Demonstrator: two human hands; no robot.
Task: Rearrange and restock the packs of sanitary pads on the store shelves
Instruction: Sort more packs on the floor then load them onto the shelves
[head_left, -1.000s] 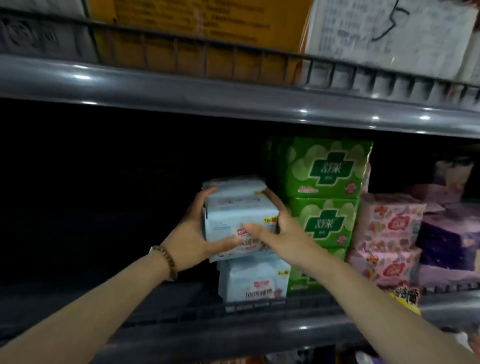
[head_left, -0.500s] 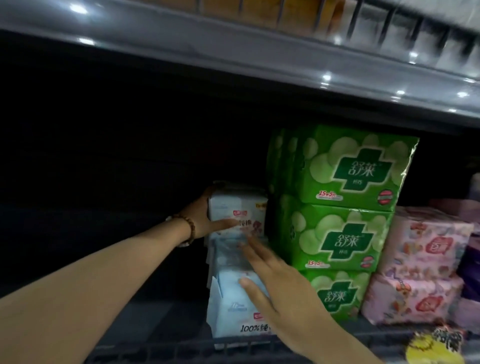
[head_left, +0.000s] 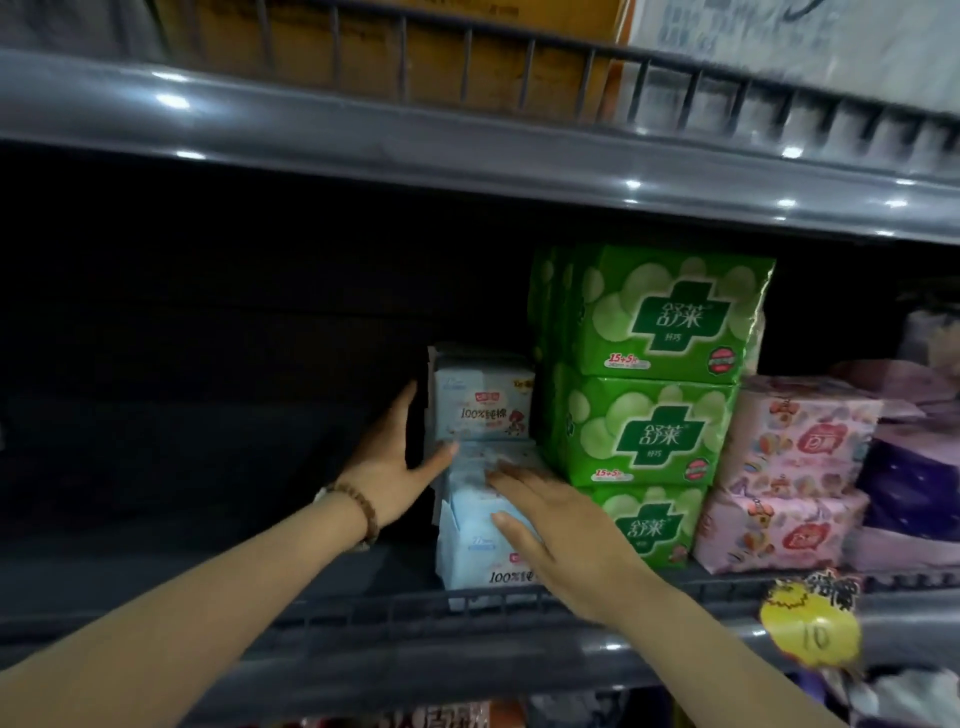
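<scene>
Two pale blue packs of sanitary pads stand stacked on the dark shelf. The upper blue pack (head_left: 483, 400) sits further back, and the lower blue pack (head_left: 475, 545) stands at the shelf's front rail. My left hand (head_left: 392, 457) lies against the left side of the stack, fingers straight, thumb touching the seam between the packs. My right hand (head_left: 550, 525) rests flat on the front and top of the lower pack with fingers spread. Right of them is a stack of three green packs (head_left: 649, 421).
Pink patterned packs (head_left: 789, 478) and purple packs (head_left: 914, 488) fill the shelf to the right. A yellow price tag (head_left: 810, 629) hangs on the front rail (head_left: 363, 618). The shelf left of the blue packs is dark. An upper shelf (head_left: 467, 130) carries cardboard boxes.
A second ago both hands gripped the upper blue pack in the air. It now sits on the lower pack, pushed back. My right hand has let go and lies on the lower pack.
</scene>
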